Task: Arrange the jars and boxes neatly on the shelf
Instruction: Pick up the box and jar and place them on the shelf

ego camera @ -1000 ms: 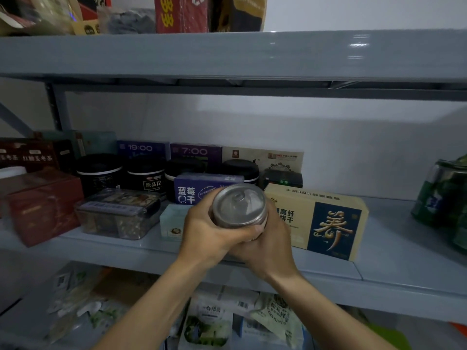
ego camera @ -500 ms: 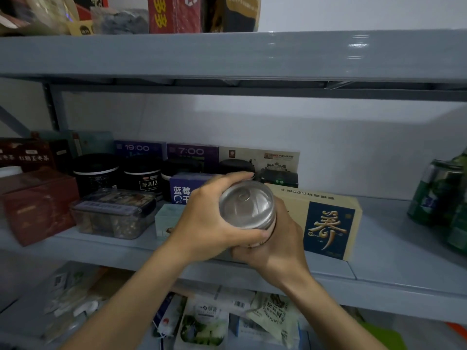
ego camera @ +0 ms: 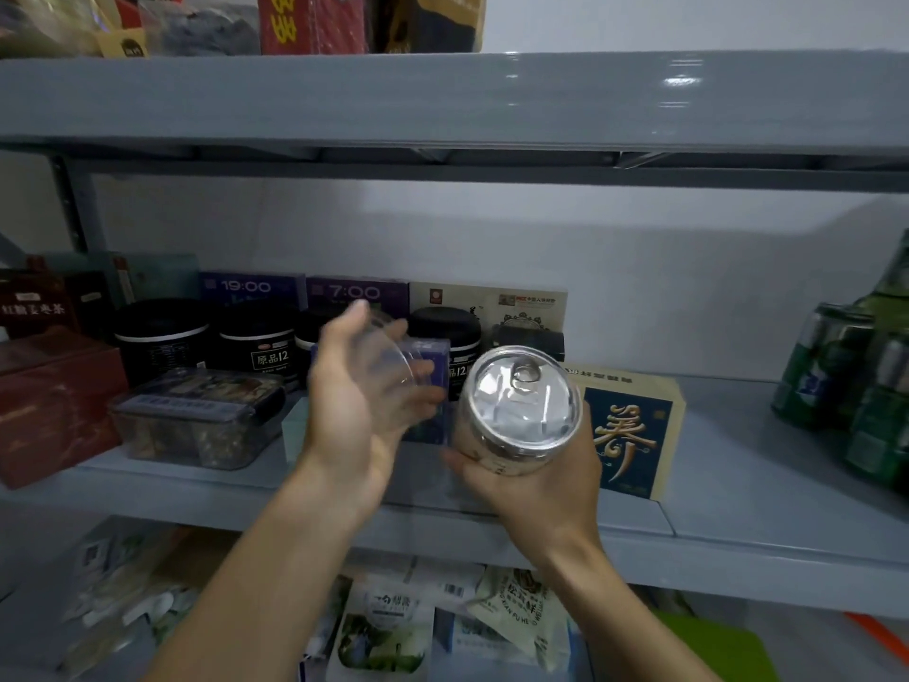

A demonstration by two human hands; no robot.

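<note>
My right hand (ego camera: 533, 477) curled around the pull-tab jar (ego camera: 516, 411) just before the middle shelf (ego camera: 738, 489), while my left hand (ego camera: 359, 401) pinched its clear plastic lid (ego camera: 388, 371) aside, apparently inspecting the seal.

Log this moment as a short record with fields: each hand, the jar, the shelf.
left hand: holds a clear plastic lid, off the jar
right hand: grips the jar from below
jar: tilted toward the camera, silver pull-tab seal showing
shelf: black jars at the back, beige box beside the jar
</note>
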